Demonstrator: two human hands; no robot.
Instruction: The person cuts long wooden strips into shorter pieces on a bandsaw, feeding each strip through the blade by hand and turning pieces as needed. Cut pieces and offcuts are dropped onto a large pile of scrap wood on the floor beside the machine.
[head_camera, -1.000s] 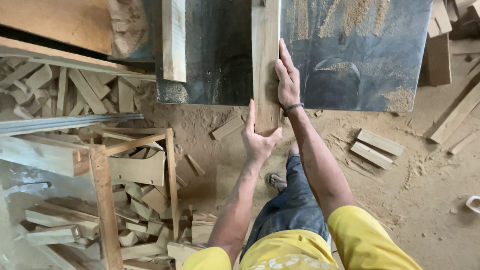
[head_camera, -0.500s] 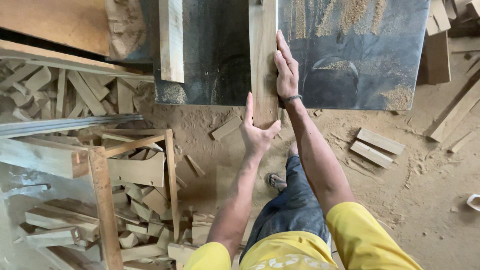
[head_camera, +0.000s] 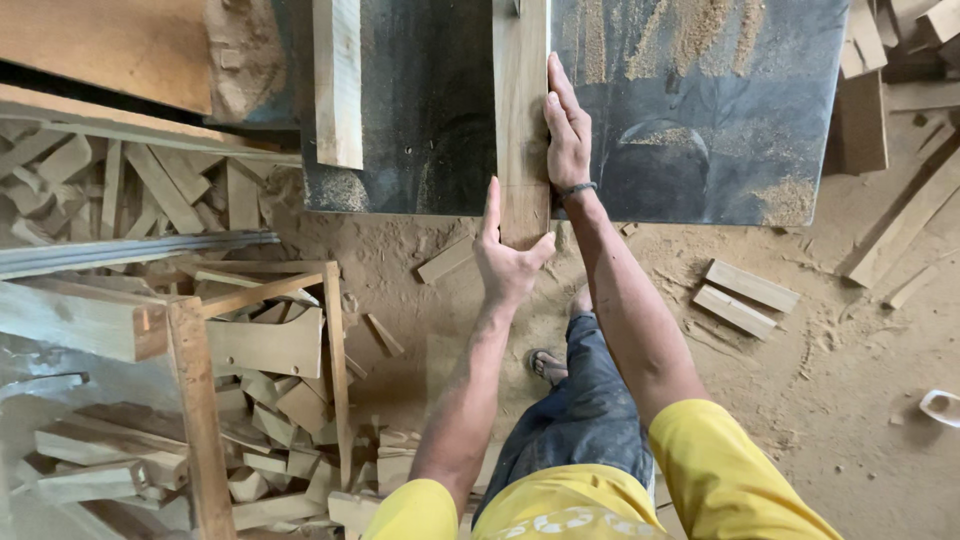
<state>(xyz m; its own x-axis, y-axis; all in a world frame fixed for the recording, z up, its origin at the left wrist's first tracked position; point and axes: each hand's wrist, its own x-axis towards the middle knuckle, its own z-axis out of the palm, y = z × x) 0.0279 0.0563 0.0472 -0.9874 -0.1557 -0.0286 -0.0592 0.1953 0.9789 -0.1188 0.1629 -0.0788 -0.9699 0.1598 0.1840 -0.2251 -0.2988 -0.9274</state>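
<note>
L hand (head_camera: 508, 262) cups plank (head_camera: 521, 110) end; R hand (head_camera: 567, 130) flat, seemingly pressing.

Woodworking shop. Dark saw table (head_camera: 700, 150) dusted with sawdust; plank (head_camera: 521, 100) lying on it; offcuts (head_camera: 270, 400) piled at left; sawdust-covered dirt floor (head_camera: 820, 380).
</note>
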